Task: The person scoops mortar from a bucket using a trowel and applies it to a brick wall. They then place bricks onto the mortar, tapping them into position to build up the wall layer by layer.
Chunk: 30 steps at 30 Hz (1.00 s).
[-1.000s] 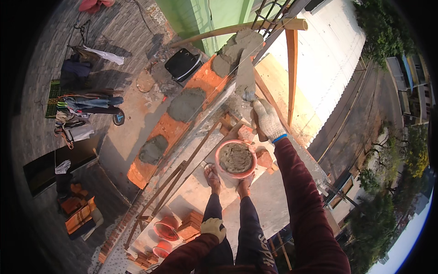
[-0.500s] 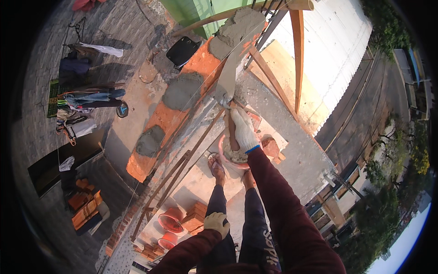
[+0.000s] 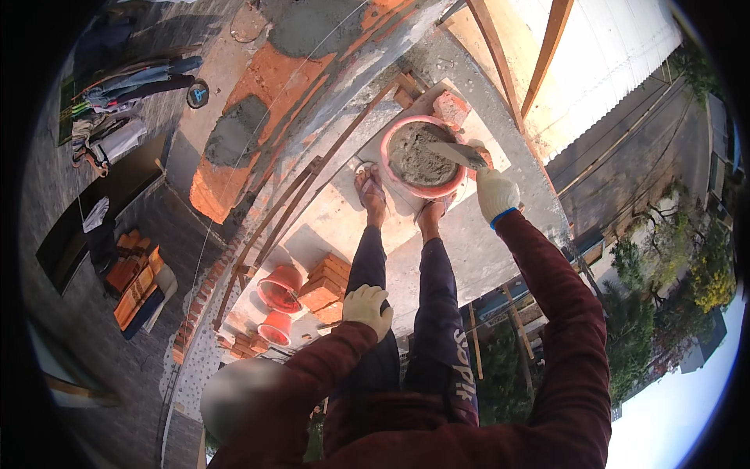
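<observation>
My right hand point(image 3: 497, 192), in a white glove with a blue cuff, grips a trowel point(image 3: 462, 153) by its handle. The trowel's blade reaches over the rim of a red bucket point(image 3: 386, 159), its tip at the grey mortar point(image 3: 419, 156) inside. On my left knee rests my left hand point(image 3: 369, 309), also gloved, its fingers laid over the leg and holding nothing. To the left runs an orange brick wall top point(image 3: 269, 72) with grey mortar patches point(image 3: 237, 130) spread on it and a string line above.
Broken brick pieces point(image 3: 451, 110) lie beside the bucket, near my sandalled feet point(image 3: 369, 186). Two red buckets point(image 3: 280, 289) and stacked bricks point(image 3: 325, 286) stand lower left. A metal rail point(image 3: 289, 199) runs along the platform; wooden beams point(image 3: 547, 55) lean at upper right. Clothes hang far left.
My right hand has brought the trowel back from the wall's far end to the mortar bucket. The view has shifted; my left hand stays on the knee.
</observation>
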Available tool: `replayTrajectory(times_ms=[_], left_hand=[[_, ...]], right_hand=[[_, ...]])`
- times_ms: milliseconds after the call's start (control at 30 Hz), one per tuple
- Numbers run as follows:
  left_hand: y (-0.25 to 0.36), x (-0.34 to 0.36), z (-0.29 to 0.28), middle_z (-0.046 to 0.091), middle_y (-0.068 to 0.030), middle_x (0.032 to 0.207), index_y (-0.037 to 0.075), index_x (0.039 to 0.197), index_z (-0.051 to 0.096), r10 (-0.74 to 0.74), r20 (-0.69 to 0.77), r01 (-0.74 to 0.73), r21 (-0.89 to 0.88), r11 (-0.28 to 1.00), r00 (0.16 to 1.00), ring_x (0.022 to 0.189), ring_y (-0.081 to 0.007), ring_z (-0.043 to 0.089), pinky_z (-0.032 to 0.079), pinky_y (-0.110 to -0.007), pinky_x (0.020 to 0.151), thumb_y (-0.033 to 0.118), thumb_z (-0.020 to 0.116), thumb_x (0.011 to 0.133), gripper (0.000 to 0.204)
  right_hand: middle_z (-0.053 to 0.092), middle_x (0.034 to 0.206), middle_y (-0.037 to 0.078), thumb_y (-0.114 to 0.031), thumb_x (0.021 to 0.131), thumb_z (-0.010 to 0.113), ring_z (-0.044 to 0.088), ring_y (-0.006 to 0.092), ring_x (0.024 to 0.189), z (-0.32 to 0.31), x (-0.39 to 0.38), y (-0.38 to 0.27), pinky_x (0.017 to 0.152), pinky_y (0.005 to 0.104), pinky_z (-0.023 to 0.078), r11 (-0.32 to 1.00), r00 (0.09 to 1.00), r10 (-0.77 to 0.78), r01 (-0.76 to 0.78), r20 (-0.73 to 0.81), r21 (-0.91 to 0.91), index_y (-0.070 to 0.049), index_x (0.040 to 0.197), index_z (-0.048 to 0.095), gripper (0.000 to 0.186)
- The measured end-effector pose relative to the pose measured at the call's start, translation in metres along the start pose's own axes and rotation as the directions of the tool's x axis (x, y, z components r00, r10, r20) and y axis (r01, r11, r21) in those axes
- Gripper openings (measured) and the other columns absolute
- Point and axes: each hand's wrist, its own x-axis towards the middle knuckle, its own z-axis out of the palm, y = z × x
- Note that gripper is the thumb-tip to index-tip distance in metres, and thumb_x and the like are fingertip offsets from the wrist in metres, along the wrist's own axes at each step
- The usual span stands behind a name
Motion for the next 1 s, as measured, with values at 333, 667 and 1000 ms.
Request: replayTrajectory(times_ms=[333,667,1000], left_hand=[[-0.007,-0.006,-0.005,0.071,-0.0077,0.121,0.008,0.114,0.074,-0.001,0.041,0.003,-0.047,0.999,0.999,0.118,-0.0301,0.062,0.046,-0.048,0.101,0.026,0.076,0.085,0.035],[-0.010,-0.002,-0.012,0.071,-0.0093,0.122,0.008,0.115,0.074,0.032,0.037,-0.031,-0.040,0.999,0.999,0.118,-0.0317,0.061,0.046,-0.050,0.100,0.026,0.079,0.082,0.037],[-0.013,-0.005,-0.017,0.070,-0.0128,0.132,0.009,0.123,0.073,-0.018,0.123,0.022,-0.038,0.999,0.992,0.130,-0.0372,0.058,0.046,-0.053,0.109,0.027,0.078,0.086,0.042]], right_hand=[[0.077,0.118,0.023,-0.017,0.097,0.067,0.076,0.0366,0.112,0.074,0.039,-0.073,0.094,0.0474,0.062,0.912,0.893,0.092,-0.253,0.440,0.322,0.000,0.123,0.068,0.031],[0.070,0.096,0.032,-0.020,0.084,0.067,0.068,0.0509,0.098,0.142,0.023,-0.119,0.085,0.0526,0.055,0.405,0.949,0.145,-0.315,0.281,0.858,0.004,0.103,0.062,0.031],[0.069,0.090,0.023,-0.023,0.087,0.070,0.069,0.0444,0.089,0.155,-0.009,-0.100,0.078,0.0509,0.054,0.331,0.975,0.107,-0.219,0.194,0.918,-0.001,0.108,0.063,0.032]])
